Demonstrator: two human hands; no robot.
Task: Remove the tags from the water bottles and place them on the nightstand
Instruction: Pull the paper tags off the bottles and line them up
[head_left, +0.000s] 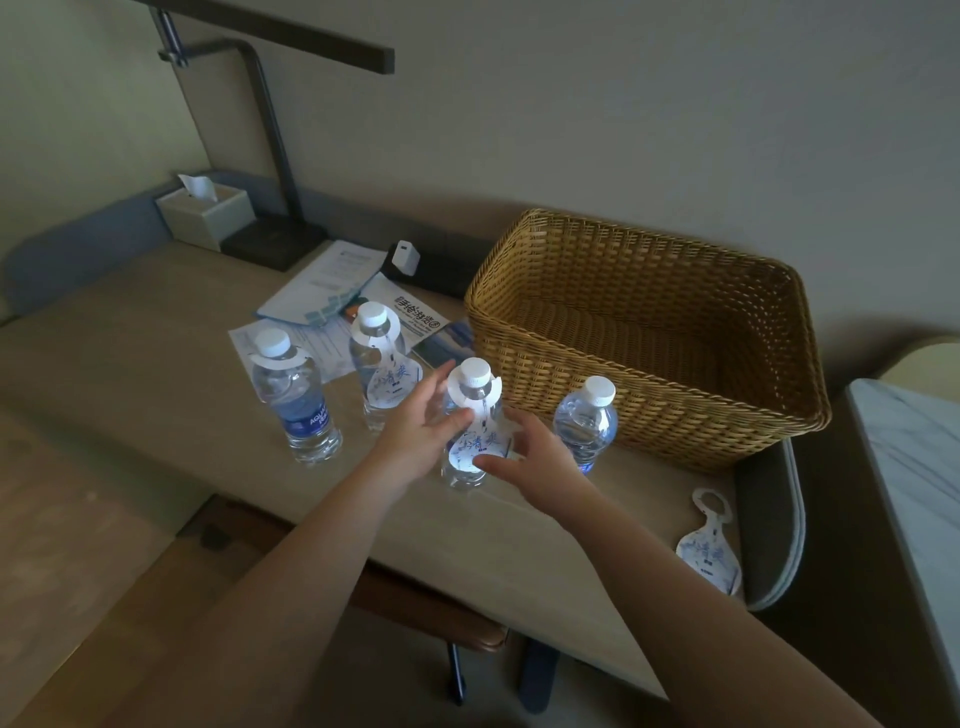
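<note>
Working over the beige nightstand top (156, 374), wicker basket (649, 332) at the back right against the wall. Four water bottles stand in a loose row in front of it: far-left bottle (298, 400) with its tag collar on the neck, second bottle (376, 364) tagged, third bottle (470, 415) tagged, fourth bottle (587, 421) bare, just beside the basket. My left hand (421, 431) is open, fingers spread, touching the third bottle's left side. My right hand (530, 462) is open too, thumb at the lower edge of that bottle's tag (480, 441); neither hand is closed on anything. One removed tag (709, 540) lies flat near the right front corner, well apart from the bottles.
</note>
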